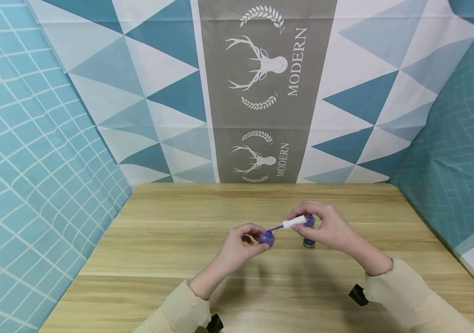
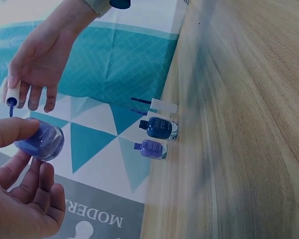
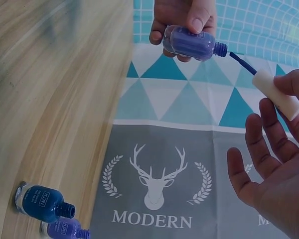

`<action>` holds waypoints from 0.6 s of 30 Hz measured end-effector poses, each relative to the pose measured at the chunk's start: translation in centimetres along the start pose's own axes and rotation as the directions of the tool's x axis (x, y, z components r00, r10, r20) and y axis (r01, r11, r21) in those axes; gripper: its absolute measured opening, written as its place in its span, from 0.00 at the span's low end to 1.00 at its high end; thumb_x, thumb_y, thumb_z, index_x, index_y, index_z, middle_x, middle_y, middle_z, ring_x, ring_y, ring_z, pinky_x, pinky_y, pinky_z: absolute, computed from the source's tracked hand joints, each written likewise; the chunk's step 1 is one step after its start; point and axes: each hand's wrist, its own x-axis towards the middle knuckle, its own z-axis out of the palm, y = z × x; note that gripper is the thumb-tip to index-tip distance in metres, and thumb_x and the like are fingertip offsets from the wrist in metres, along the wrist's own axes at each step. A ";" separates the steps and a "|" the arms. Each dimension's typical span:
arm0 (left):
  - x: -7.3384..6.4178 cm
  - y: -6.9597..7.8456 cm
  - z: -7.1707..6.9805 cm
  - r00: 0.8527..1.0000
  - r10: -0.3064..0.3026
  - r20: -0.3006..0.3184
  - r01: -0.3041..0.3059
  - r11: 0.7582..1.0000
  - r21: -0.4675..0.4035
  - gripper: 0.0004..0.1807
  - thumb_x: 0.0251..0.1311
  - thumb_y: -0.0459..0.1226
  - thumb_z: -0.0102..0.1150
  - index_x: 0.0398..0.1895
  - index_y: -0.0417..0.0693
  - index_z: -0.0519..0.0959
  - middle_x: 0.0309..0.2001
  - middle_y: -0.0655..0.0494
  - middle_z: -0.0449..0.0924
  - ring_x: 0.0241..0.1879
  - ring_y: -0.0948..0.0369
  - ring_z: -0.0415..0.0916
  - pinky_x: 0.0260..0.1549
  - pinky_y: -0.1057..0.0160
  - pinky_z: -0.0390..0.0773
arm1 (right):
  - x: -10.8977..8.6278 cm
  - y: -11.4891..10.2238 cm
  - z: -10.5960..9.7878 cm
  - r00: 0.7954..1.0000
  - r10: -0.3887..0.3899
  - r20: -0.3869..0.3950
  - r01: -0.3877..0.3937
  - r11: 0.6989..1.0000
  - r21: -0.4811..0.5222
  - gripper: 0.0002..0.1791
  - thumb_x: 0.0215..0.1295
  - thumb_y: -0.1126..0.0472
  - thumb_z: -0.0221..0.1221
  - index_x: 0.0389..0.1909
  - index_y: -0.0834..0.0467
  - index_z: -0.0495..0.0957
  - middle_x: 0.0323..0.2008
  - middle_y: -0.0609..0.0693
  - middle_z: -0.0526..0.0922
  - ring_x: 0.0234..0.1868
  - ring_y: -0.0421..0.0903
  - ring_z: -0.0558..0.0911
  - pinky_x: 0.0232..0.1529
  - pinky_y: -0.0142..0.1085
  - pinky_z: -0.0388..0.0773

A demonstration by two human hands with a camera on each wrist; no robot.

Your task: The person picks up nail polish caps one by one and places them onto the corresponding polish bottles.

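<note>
My left hand (image 1: 243, 245) grips a small purple nail polish bottle (image 3: 192, 44), uncapped, its threaded neck facing the right hand. Between thumb and fingers my right hand (image 1: 324, 226) pinches a white nail polish cap (image 3: 276, 94). From that cap a brush (image 3: 243, 63) coated in purple points at the bottle's mouth. A narrow gap separates brush tip and neck in the right wrist view. Beyond the right hand stand two more uncapped bottles, one dark blue (image 3: 42, 203) and one purple (image 3: 65, 229); that hand partly covers them in the head view.
Beside the standing bottles, a white cap (image 2: 163, 106) stands with its brush upward. A second brush (image 2: 138, 112) shows there, its cap mostly hidden. The wooden table (image 1: 158, 259) meets a patterned backdrop (image 1: 170, 92) at the rear and blue cloth (image 1: 33, 138) on the left.
</note>
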 end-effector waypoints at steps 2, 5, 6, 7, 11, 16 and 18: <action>0.0 0.1 0.0 1.000 0.002 -0.002 -0.002 1.000 0.004 0.13 0.48 0.35 0.70 0.39 0.46 0.82 0.34 0.55 0.82 0.35 0.62 0.75 0.35 0.66 0.74 | 0.0 0.0 0.0 1.000 -0.003 0.005 0.003 1.000 -0.002 0.11 0.57 0.63 0.65 0.39 0.45 0.80 0.35 0.39 0.81 0.29 0.37 0.72 0.30 0.30 0.69; 0.0 0.1 -0.1 1.000 0.016 -0.004 -0.016 1.000 0.011 0.13 0.48 0.36 0.71 0.39 0.47 0.82 0.34 0.55 0.82 0.35 0.63 0.74 0.35 0.66 0.74 | 0.1 0.0 -0.1 1.000 -0.009 0.011 0.010 1.000 -0.009 0.11 0.57 0.62 0.66 0.39 0.44 0.80 0.35 0.39 0.82 0.29 0.37 0.72 0.30 0.30 0.69; 0.0 0.1 -0.1 1.000 0.016 -0.004 -0.016 1.000 0.011 0.13 0.48 0.37 0.71 0.39 0.47 0.82 0.34 0.56 0.81 0.35 0.63 0.74 0.35 0.66 0.74 | 0.1 0.0 -0.1 1.000 -0.012 0.013 0.012 1.000 -0.010 0.11 0.57 0.62 0.66 0.39 0.44 0.80 0.35 0.39 0.82 0.29 0.37 0.72 0.31 0.30 0.69; 0.0 0.1 -0.1 1.000 0.014 -0.003 -0.014 1.000 0.014 0.14 0.48 0.37 0.71 0.39 0.48 0.82 0.34 0.57 0.82 0.35 0.64 0.74 0.35 0.66 0.74 | 0.1 0.0 -0.1 1.000 -0.014 0.014 0.014 1.000 -0.012 0.11 0.57 0.62 0.66 0.38 0.44 0.80 0.35 0.39 0.82 0.29 0.36 0.73 0.31 0.30 0.69; 0.0 0.3 -0.1 1.000 0.007 0.001 -0.007 1.000 0.015 0.13 0.48 0.37 0.70 0.39 0.50 0.83 0.34 0.60 0.82 0.35 0.64 0.74 0.36 0.65 0.74 | 0.1 -0.1 -0.1 1.000 -0.020 0.018 0.020 1.000 -0.015 0.11 0.57 0.62 0.66 0.39 0.45 0.80 0.35 0.39 0.82 0.30 0.36 0.73 0.31 0.30 0.70; -0.1 0.4 -0.1 1.000 0.017 0.004 -0.017 1.000 0.010 0.14 0.48 0.36 0.70 0.40 0.50 0.83 0.36 0.60 0.82 0.36 0.63 0.74 0.36 0.65 0.74 | 0.2 -0.2 -0.1 0.999 -0.030 0.024 0.030 0.999 -0.021 0.11 0.57 0.61 0.66 0.39 0.44 0.80 0.35 0.39 0.81 0.29 0.36 0.72 0.30 0.30 0.69; -0.1 0.5 -0.1 1.000 0.018 0.005 -0.018 1.000 0.008 0.13 0.48 0.36 0.70 0.40 0.50 0.83 0.36 0.60 0.82 0.36 0.63 0.74 0.36 0.65 0.74 | 0.3 -0.2 -0.1 0.999 -0.030 0.027 0.030 0.999 -0.019 0.11 0.57 0.61 0.66 0.39 0.44 0.80 0.35 0.39 0.81 0.28 0.36 0.72 0.29 0.30 0.69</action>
